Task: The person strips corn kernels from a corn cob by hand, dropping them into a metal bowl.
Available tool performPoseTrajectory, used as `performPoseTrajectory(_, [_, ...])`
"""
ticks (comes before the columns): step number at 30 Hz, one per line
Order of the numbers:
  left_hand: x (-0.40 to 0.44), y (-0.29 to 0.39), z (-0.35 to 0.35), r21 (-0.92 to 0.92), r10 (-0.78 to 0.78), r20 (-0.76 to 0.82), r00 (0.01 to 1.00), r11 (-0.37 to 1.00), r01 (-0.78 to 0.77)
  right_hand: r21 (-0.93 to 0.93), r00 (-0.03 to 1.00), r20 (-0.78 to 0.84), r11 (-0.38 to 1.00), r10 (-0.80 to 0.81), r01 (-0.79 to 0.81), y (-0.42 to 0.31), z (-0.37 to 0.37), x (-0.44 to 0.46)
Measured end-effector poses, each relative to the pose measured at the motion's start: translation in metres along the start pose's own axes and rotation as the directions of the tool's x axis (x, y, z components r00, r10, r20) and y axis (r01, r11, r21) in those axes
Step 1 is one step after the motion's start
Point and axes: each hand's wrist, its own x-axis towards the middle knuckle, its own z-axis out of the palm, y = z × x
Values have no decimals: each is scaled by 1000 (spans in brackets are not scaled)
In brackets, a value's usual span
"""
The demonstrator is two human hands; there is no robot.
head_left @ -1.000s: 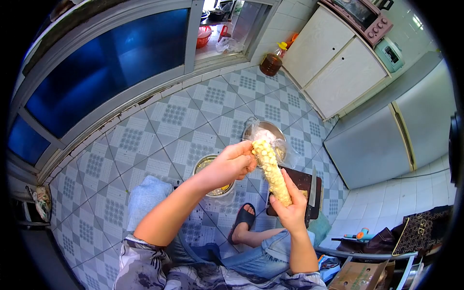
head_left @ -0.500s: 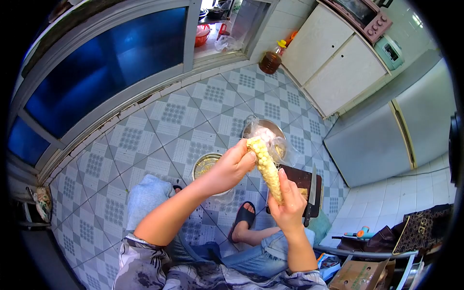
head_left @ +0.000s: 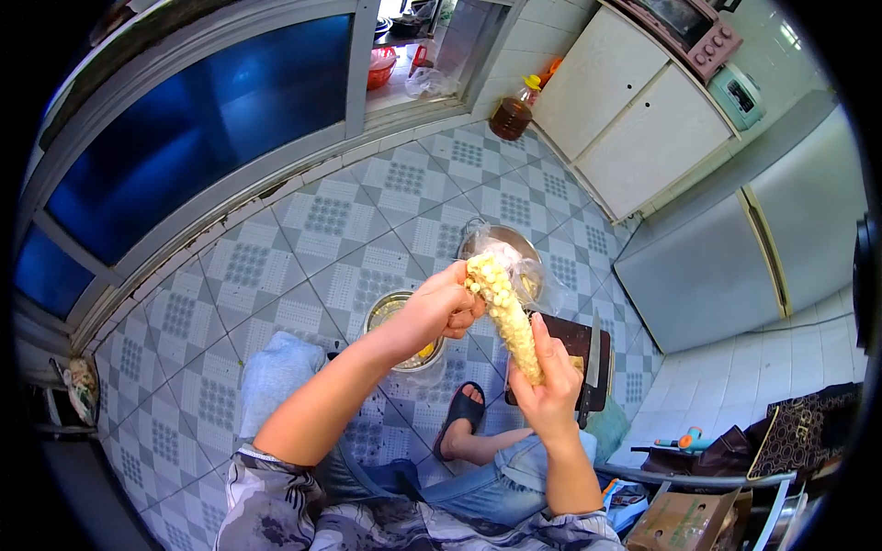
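Note:
A pale yellow corn cob (head_left: 508,317) is held between my hands, tilted, its upper end toward the left. My left hand (head_left: 441,308) closes on the upper end, where kernels look loose and raised. Lower down, my right hand (head_left: 547,381) grips the other end, fingers along its side. Below my left forearm, partly hidden, is a metal bowl (head_left: 375,317) with yellow bits in it. Beyond the cob, another metal bowl (head_left: 525,241) holds a clear plastic bag (head_left: 551,292) with something pale in it.
A dark cutting board (head_left: 570,332) with a knife (head_left: 594,354) lies on the tiled floor at my right. Farther off are an oil bottle (head_left: 511,119), a white cabinet (head_left: 634,119) and a fridge (head_left: 703,266). A cardboard box (head_left: 680,522) stands at lower right.
The cob and both hands have shifted slightly. My left hand has moved a little left along with the cob's upper end, and its fingers have changed position. Both hands still hold the cob.

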Motion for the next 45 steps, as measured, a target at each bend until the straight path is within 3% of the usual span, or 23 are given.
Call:
performPoseTrajectory(2, [0,1,3,-38,-31,-47,998,999,29,-45,999,-20,998,-34,33,1,0,0])
performPoseTrajectory(7, [2,-10,1,175,126,-60,990,978,-113,-4,999,2,999,36,-36,-2,0,0])
performPoseTrajectory(14, [4,-8,-4,161,126,-121,985,981,-105,182,995,15,978,99,-100,-10,2,4])
performPoseTrajectory(17, [4,-3,-8,17,52,-145,988,999,-50,231,990,16,963,140,-140,-12,3,5])
performPoseTrajectory(20, [1,3,-1,-60,6,-179,984,998,-17,75,995,-1,993,96,-96,-10,3,5])
performPoseTrajectory(25, [0,4,-3,119,66,-100,993,991,-54,-293,994,-41,953,-97,81,-7,5,6])
performPoseTrajectory(28, [0,1,-2,205,113,-122,986,975,-86,-317,992,-33,942,-123,106,-3,3,5])
performPoseTrajectory(35, [-2,3,-4,233,132,-97,987,967,-106,-267,990,11,953,-142,140,1,3,1])
performPoseTrajectory(40, [0,-4,-11,155,105,-90,990,984,-91,-45,994,96,998,-42,46,-5,3,1])
performPoseTrajectory(45, [-1,-2,-10,146,36,-121,992,989,-18,-54,990,134,997,-40,47,-4,0,1])
